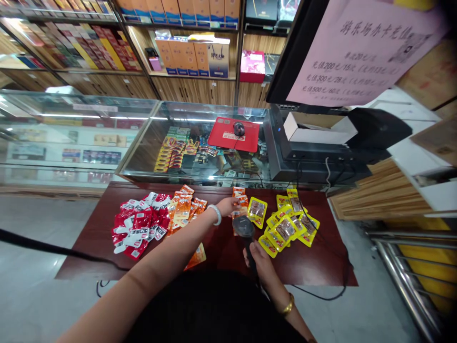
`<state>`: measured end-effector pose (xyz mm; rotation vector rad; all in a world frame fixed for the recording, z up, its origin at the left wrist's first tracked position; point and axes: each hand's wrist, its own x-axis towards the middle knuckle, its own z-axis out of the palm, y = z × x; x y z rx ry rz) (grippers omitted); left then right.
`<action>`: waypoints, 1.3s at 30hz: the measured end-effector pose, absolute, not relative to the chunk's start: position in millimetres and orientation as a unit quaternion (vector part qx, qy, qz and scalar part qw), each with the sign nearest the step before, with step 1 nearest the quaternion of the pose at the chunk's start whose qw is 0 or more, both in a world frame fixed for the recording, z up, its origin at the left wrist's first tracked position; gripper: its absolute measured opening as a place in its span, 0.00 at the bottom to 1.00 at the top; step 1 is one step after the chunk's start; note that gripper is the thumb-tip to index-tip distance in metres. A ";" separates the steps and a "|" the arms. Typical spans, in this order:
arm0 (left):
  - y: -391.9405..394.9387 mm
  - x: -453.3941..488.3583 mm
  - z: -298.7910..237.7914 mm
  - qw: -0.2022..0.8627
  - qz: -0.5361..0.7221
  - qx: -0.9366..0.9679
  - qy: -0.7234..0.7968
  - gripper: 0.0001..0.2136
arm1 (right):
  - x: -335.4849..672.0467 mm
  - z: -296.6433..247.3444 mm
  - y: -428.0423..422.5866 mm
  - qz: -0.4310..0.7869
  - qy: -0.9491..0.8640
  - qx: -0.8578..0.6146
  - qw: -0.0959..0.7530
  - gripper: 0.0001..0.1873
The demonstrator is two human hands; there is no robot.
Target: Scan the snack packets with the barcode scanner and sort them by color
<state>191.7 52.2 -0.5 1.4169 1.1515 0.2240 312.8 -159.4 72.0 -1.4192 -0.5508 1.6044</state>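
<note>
My right hand (264, 262) is wrapped round the handle of a black handheld barcode scanner (244, 227), whose head points away from me over the table. My left hand (227, 206), with a pale bangle at the wrist, reaches across to the orange snack packets (240, 192) near the table's far edge. Its fingers are bent and pinch at one of them, just beyond the scanner head. Right of the scanner lies a yellow snack packet (257, 212), beside a heap of yellow packets (285, 229). More orange packets (183, 207) lie left of my hand, partly behind my forearm.
Red and white packets (139, 224) are heaped at the left of the dark red table (221, 252). Behind stands a glass counter (143, 143) with a red mat (221, 131) and mouse (239, 128). A monitor back with a pink sign (357, 62) overhangs the right. Black cables trail at right.
</note>
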 end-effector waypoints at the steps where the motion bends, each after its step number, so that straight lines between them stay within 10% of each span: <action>1: 53.5 193.2 0.7 0.594 0.100 0.632 0.487 0.11 | 313.6 71.0 -160.0 0.646 -0.222 -0.577 0.448 0.26; 22: -128.8 3.8 24.1 0.143 -0.139 0.778 0.596 0.22 | 290.5 65.6 -155.3 0.701 -0.293 -0.547 0.352 0.22; 29: -113.1 8.7 22.3 0.294 -0.197 0.692 0.629 0.17 | 289.6 61.7 -160.0 0.693 -0.280 -0.561 0.355 0.25; 39: -61.7 101.7 -0.9 0.562 0.116 0.568 0.590 0.11 | 293.4 69.1 -161.1 0.682 -0.242 -0.571 0.387 0.30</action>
